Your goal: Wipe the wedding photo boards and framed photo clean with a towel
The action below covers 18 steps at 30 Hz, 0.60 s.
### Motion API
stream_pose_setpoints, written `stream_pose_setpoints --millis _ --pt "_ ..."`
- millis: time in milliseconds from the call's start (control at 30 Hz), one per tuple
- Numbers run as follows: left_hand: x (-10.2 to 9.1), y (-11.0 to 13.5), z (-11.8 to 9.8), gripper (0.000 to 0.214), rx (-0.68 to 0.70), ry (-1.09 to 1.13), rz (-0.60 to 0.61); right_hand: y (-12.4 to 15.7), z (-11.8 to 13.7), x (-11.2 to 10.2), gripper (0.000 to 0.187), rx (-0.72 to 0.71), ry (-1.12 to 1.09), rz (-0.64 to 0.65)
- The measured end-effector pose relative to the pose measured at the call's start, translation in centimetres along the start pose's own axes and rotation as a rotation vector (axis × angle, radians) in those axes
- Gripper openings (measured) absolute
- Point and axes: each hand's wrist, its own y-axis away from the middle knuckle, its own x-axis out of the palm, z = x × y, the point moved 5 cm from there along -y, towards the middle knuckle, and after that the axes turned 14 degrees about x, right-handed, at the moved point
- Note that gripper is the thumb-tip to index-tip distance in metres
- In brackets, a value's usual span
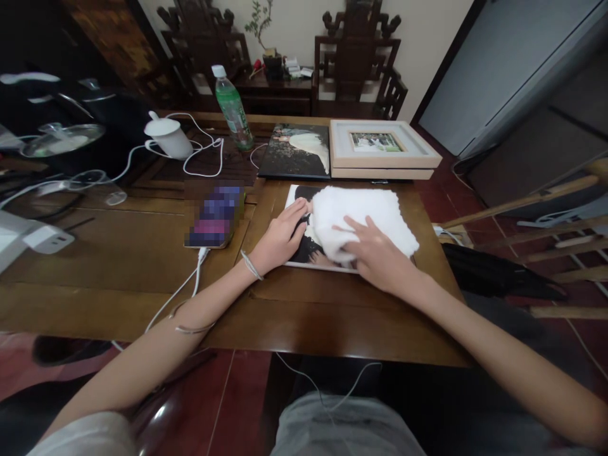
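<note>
A photo panel (323,266) lies on the wooden table in front of me, with dark and pale parts of its picture showing. My left hand (282,235) rests flat on its left edge, fingers stretched out and holding nothing. Over most of the panel spreads a fluffy white cloth (365,212). My right hand (375,250) grips the near side of this cloth and presses it against the panel, with some fingers spread on top and others partly hidden in its folds.
Behind the panel lie a dark photo panel (297,151) and stacked pale frames (384,145). A green-labelled bottle (234,111), a white lidded cup (170,137) and a charging phone (216,216) stand or lie leftward. Farther left are a glass (97,185) and a lidded pot (64,140).
</note>
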Motion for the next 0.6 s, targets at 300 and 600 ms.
stream_pose_setpoints --millis 300,600 --pt "0.0 0.0 0.0 0.046 -0.002 -0.015 0.01 5.1 0.6 -2.9 0.051 -0.078 -0.164 0.209" --pt "0.1 0.0 0.1 0.045 -0.023 0.03 -0.032 -3.6 -4.3 -1.1 0.051 0.167 0.064 -0.008"
